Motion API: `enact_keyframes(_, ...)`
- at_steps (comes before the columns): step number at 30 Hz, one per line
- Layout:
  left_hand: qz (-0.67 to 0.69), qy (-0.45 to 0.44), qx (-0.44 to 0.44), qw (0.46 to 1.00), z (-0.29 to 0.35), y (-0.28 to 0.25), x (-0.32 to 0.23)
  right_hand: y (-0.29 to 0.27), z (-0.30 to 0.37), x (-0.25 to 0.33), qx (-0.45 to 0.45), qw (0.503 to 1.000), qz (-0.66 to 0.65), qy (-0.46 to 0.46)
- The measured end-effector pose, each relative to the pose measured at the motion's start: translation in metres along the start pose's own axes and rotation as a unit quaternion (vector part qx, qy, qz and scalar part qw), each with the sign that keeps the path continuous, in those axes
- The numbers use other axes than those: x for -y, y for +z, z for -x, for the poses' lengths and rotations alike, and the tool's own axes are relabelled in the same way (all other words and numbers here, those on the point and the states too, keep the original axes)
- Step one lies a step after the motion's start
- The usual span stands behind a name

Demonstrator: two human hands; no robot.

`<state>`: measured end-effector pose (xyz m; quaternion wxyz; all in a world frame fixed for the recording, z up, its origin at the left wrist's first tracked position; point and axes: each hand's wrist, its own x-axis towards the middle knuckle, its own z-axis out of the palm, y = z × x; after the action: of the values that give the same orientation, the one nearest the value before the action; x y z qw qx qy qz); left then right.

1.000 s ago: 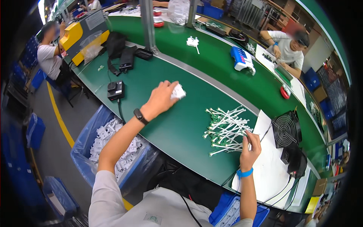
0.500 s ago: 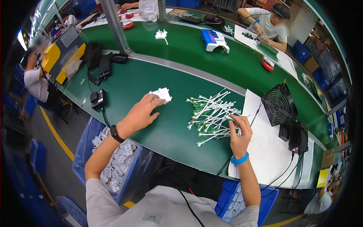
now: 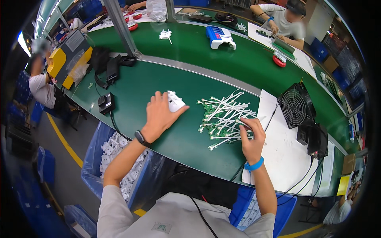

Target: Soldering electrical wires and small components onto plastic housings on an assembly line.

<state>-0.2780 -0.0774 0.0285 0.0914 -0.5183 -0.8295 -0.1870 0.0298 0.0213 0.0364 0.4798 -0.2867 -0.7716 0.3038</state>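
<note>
My left hand (image 3: 159,116) curls around a white plastic housing (image 3: 174,101) on the green bench, fingers along its left side and thumb at its near right edge. The housing shows small tabs and is partly covered by the hand. To the right lies a tangled pile of white cables with small green circuit boards (image 3: 224,117). At the right edge of this pile is my right hand (image 3: 254,139), its thumb and fingers pinched on a white cable; the fingers partly hide what they grip.
A black fan (image 3: 295,105) stands on white paper (image 3: 274,154) at right. Black adapters (image 3: 106,103) with cords lie at left. Below the bench edge, a blue lined bin (image 3: 93,168) holds white parts. A metal rail (image 3: 198,73) borders the green conveyor, which carries a blue-and-white shell (image 3: 220,38).
My left hand has turned more upright and the white housing has rotated with it, moving slightly right. My right hand stays at the cable pile. The whole view has shifted a little.
</note>
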Motion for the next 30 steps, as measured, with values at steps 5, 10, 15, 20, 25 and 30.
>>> enact_keyframes(5,0.075,0.102,0.031,0.991,-0.008,0.014,-0.027,-0.001,0.002,0.006,0.002,0.999,-0.034,0.006)
enact_keyframes(10,0.195,0.168,0.039,0.965,0.003,-0.008,-0.042,-0.005,0.005,0.009,-0.003,0.995,-0.077,0.06)
enact_keyframes(15,0.287,0.23,0.011,0.93,0.039,-0.038,-0.068,-0.006,0.003,0.019,0.001,0.996,-0.085,0.039)
enact_keyframes(20,0.319,0.267,-0.017,0.909,0.061,-0.045,-0.093,0.0,0.0,0.038,0.005,0.997,-0.083,0.009)
enact_keyframes(25,0.355,0.227,0.009,0.907,0.069,-0.04,-0.104,0.006,0.002,0.057,-0.012,0.999,-0.02,-0.043)
enact_keyframes(30,0.35,0.195,0.009,0.916,0.074,-0.037,-0.109,0.016,0.002,0.06,0.001,1.0,0.002,-0.007)
